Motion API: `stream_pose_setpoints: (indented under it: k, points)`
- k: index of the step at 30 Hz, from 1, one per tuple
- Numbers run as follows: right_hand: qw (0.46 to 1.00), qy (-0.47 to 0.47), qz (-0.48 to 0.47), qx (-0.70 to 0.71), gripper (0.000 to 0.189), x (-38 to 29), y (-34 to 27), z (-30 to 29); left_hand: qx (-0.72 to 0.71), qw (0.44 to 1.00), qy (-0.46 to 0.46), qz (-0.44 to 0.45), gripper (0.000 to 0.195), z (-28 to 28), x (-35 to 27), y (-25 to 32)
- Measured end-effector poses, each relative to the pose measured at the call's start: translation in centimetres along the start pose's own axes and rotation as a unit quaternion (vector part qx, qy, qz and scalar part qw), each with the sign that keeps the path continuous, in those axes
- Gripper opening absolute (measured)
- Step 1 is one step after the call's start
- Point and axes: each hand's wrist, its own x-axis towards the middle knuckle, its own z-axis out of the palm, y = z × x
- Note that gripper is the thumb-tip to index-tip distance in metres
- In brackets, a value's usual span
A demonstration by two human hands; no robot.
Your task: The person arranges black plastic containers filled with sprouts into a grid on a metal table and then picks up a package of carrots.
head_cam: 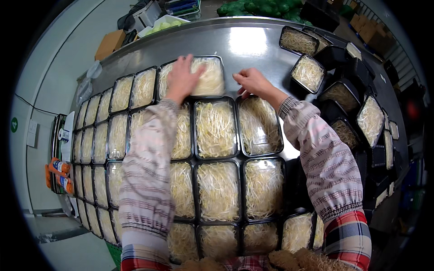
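Observation:
My left hand (184, 79) lies palm down, fingers spread, over the edge of a black tray of bean sprouts (212, 78) at the right end of the far row. That tray is slightly blurred, and the hand partly covers it and its left neighbour. To the right, my right hand (255, 82) has loosely bent fingers with nothing visible in them. Just below it is the top edge of another film-wrapped sprout tray (259, 127). More filled trays (217, 128) stand side by side in rows before me; my left sleeve hides some.
On the right of the steel table (251, 40) is a jumbled pile of sprout trays (339, 91), some tilted or upturned. Orange-wrapped rolls (61, 167) sit at the left edge. Beyond the far edge are a cardboard box (110, 44) and green sacks (261, 8).

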Motion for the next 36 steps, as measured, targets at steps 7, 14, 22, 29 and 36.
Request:
stream_pose_setpoints:
  k: [7, 14, 22, 29, 36]
  points:
    - [0.761, 0.248, -0.036, -0.598, 0.027, -3.0, 6.7, -13.6, 0.174, 0.983, -0.056, 0.011, 0.081, 1.9, -2.8, 2.9]
    - [0.852, 0.147, -0.275, -0.422, 0.025, -0.6, 2.8, -9.3, 0.110, 0.989, -0.093, 0.017, 0.082, -0.7, 1.8, 0.9]
    - [0.776, 0.222, -0.329, -0.491, 0.047, -6.7, 1.7, -9.4, 0.228, 0.970, 0.024, -0.078, 0.071, 1.3, -2.3, -6.4]
    - [0.684, 0.184, -0.097, -0.699, 0.066, -15.7, 10.9, -25.4, 0.066, 0.993, -0.055, -0.079, 0.090, -0.1, -0.8, -2.6]
    - [0.616, 0.075, -0.059, -0.782, 0.025, -17.0, 14.1, -31.4, 0.004, 1.000, 0.012, -0.009, 0.088, 1.8, -9.0, 4.1]
